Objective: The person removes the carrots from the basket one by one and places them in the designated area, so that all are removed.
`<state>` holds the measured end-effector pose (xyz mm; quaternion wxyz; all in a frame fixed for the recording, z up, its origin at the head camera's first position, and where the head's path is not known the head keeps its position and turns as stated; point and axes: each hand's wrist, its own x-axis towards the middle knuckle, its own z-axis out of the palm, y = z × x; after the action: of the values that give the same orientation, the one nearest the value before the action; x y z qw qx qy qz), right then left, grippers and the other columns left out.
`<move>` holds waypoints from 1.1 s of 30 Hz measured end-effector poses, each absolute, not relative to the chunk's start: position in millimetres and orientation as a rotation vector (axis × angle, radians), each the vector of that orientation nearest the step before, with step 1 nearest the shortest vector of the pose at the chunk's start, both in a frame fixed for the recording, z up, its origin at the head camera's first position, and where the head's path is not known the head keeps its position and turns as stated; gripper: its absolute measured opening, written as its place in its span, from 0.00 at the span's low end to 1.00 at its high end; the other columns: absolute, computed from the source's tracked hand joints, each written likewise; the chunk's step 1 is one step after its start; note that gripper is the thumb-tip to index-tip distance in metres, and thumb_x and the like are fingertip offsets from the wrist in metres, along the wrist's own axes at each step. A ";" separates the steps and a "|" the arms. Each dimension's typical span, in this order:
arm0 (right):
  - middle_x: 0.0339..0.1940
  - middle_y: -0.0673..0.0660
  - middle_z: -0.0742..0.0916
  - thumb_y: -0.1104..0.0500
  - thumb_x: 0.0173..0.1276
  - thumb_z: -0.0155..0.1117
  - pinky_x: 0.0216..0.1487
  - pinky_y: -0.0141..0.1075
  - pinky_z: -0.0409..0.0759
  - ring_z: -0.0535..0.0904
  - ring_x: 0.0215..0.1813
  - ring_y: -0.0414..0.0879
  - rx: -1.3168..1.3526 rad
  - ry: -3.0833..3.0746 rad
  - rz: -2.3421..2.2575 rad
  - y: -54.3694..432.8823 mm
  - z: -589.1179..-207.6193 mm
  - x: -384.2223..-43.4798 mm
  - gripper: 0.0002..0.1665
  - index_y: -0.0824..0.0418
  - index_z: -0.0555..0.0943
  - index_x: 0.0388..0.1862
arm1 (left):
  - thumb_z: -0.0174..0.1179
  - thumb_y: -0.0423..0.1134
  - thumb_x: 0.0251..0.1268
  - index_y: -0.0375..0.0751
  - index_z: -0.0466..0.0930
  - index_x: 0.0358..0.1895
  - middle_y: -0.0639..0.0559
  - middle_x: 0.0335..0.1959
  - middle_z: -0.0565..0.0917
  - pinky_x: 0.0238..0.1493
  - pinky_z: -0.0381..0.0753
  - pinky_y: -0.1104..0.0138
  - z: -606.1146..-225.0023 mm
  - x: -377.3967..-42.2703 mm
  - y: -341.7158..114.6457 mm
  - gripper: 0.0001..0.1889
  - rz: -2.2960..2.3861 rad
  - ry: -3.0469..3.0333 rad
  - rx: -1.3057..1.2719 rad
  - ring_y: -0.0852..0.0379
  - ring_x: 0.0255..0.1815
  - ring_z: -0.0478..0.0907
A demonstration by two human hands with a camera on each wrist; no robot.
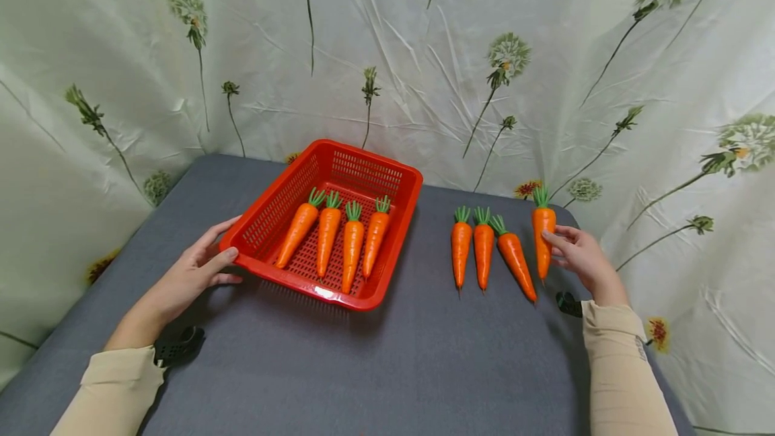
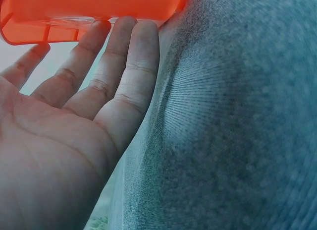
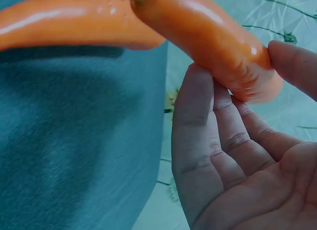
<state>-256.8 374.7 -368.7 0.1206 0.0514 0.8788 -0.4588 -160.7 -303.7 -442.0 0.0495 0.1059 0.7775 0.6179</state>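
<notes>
My right hand [image 1: 578,254] pinches an orange carrot [image 1: 543,237] between thumb and fingers, its green top pointing away from me. In the right wrist view, the thumb and fingertips meet the thick end of this carrot [image 3: 208,36]. My left hand [image 1: 196,264] is at the near left corner of a red plastic basket [image 1: 248,262]. Seen from the left wrist, nearly straight fingers [image 2: 138,66] touch the outside of the basket [image 2: 99,7] below its rim. Several carrots [image 1: 327,234] lie side by side in the basket, tops toward the far side.
Three more carrots [image 1: 483,247] lie in a row on the grey cloth-covered table [image 1: 424,369], between the basket and my right hand. A pale curtain [image 1: 412,39] with a dandelion print hangs behind and beside the table. Black straps [image 1: 178,346] circle both wrists.
</notes>
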 end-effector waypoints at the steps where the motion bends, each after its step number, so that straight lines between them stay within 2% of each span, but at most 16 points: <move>1: 0.65 0.58 0.79 0.41 0.87 0.51 0.49 0.28 0.86 0.81 0.43 0.25 0.152 2.572 -1.327 375.9 -370.2 -256.0 0.51 0.77 0.47 0.86 | 0.50 0.40 0.88 0.54 0.48 0.89 0.28 0.77 0.64 0.47 0.91 0.64 -442.0 -160.7 -303.7 0.34 1.884 2.368 0.324 0.72 0.55 0.82; 7: 0.70 0.69 0.77 0.40 0.87 0.50 0.50 0.29 0.86 0.79 0.42 0.25 0.187 2.605 -1.232 381.4 -377.8 -251.6 0.51 0.79 0.49 0.85 | 0.50 0.40 0.89 0.55 0.49 0.89 0.29 0.78 0.63 0.47 0.91 0.64 -441.9 -161.2 -303.3 0.34 1.879 2.371 0.318 0.71 0.55 0.82; 18: 0.64 0.63 0.80 0.42 0.87 0.50 0.51 0.31 0.88 0.79 0.43 0.28 0.220 2.538 -1.221 393.9 -392.1 -249.2 0.49 0.81 0.51 0.83 | 0.51 0.40 0.88 0.56 0.50 0.89 0.31 0.78 0.62 0.48 0.92 0.64 -442.6 -161.1 -303.4 0.34 1.888 2.358 0.318 0.71 0.57 0.82; 25: 0.69 0.72 0.77 0.42 0.88 0.48 0.54 0.36 0.89 0.79 0.45 0.29 0.229 2.510 -1.190 393.4 -397.0 -248.3 0.48 0.83 0.52 0.81 | 0.50 0.39 0.88 0.55 0.49 0.89 0.28 0.79 0.62 0.47 0.92 0.64 -442.8 -161.5 -303.8 0.34 1.899 2.356 0.334 0.72 0.57 0.81; 33: 0.65 0.69 0.79 0.46 0.88 0.49 0.50 0.34 0.90 0.81 0.43 0.29 0.231 2.472 -1.240 389.6 -402.4 -249.5 0.47 0.85 0.50 0.81 | 0.50 0.39 0.89 0.55 0.48 0.89 0.26 0.79 0.61 0.47 0.91 0.64 -442.5 -160.7 -304.4 0.34 1.898 2.352 0.330 0.72 0.56 0.81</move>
<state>-249.5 389.6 -402.4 0.1823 0.0818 0.8758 -0.4394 -160.7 -304.4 -442.5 0.0509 0.1083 0.7726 0.6235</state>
